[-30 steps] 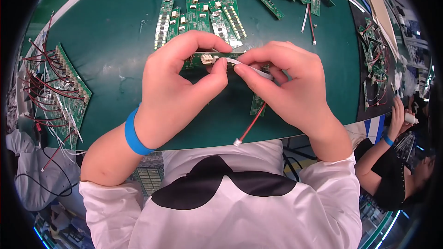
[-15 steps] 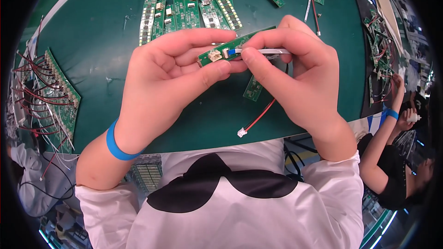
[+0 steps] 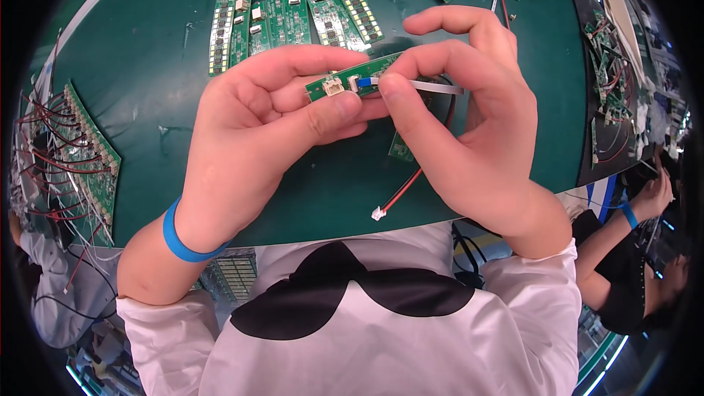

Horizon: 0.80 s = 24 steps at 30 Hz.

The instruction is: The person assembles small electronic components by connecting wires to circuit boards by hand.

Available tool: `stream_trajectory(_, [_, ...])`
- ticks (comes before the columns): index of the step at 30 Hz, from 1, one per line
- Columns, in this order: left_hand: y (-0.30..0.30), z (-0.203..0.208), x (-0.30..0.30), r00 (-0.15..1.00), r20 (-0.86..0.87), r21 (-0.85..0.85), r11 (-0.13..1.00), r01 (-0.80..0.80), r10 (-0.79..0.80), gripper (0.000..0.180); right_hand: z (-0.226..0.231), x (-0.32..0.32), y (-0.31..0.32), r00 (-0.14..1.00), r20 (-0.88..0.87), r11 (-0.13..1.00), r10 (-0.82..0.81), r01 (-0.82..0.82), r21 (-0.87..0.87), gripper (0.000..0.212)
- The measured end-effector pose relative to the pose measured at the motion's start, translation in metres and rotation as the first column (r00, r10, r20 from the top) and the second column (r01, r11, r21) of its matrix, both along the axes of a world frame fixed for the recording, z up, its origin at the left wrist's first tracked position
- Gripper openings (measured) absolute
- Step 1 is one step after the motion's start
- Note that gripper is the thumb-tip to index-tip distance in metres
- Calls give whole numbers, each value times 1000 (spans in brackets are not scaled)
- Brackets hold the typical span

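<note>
Over the green table (image 3: 330,191), a thin green board (image 3: 375,67) is held up by the left hand (image 3: 249,117), clamped between the thumb and the fingers. A flat white ribbon (image 3: 438,88) is pinched between the thumb and first finger of the right hand (image 3: 469,117), with another finger lifted away. The ribbon's blue end (image 3: 364,82) is pointed at a small white socket (image 3: 353,83) on the board; whether it is pushed in cannot be told. A bigger white socket (image 3: 334,87) is set beside that one. Another green board (image 3: 400,148) is partly hidden by the right hand, near a red and black wire (image 3: 405,187) tipped with a white plug (image 3: 378,213). Farther back, more boards (image 3: 276,15) are laid side by side.
</note>
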State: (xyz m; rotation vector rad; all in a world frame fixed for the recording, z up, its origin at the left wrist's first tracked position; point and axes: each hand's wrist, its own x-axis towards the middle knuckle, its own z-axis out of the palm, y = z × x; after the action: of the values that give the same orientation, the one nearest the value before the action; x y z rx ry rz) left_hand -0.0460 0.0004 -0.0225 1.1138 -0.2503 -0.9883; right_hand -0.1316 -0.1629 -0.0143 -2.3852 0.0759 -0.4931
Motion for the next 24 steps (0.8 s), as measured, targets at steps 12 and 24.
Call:
stream_trajectory(12, [2,-1,-2,990,143,49,999,-2,-5,31,-6,2,3,1000,-5,996,1,-1,86,10])
stream_trajectory(24, [3,-7,0,984,180,57,998,-11,0,30,-11,3,8,999,43,999,2,-4,48,11])
